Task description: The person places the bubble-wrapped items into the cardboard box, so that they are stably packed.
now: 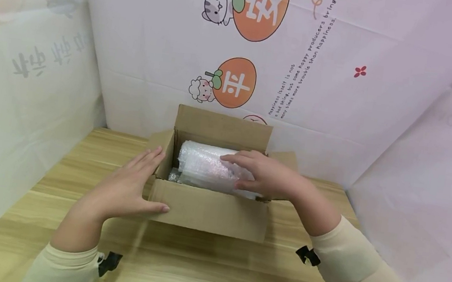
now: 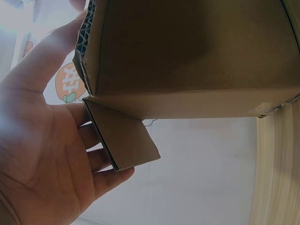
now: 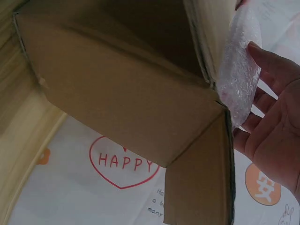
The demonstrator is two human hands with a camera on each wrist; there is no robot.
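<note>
A cardboard box (image 1: pixel 206 211) with its flaps spread out holds a clear bubble-wrapped bundle (image 1: pixel 206 167), faintly pink under the wrap. My right hand (image 1: pixel 268 177) reaches over the box's right side and grips the bundle's right part. In the right wrist view, the thumb lies on the bubble wrap (image 3: pixel 239 70) and the other fingers go round its far side. At the box's left, my left hand (image 1: pixel 129 185) has its fingers stretched along the side flap (image 2: pixel 124 136), with the thumb spread over the front flap. The bundle's right end is hidden behind my right hand.
The box stands on a wood-grain table (image 1: pixel 193 268) towards the back. Close behind it rises a white printed cloth (image 1: pixel 153 47) with orange fruit drawings, and similar cloth walls (image 1: pixel 16 87) flank the table on the left and right.
</note>
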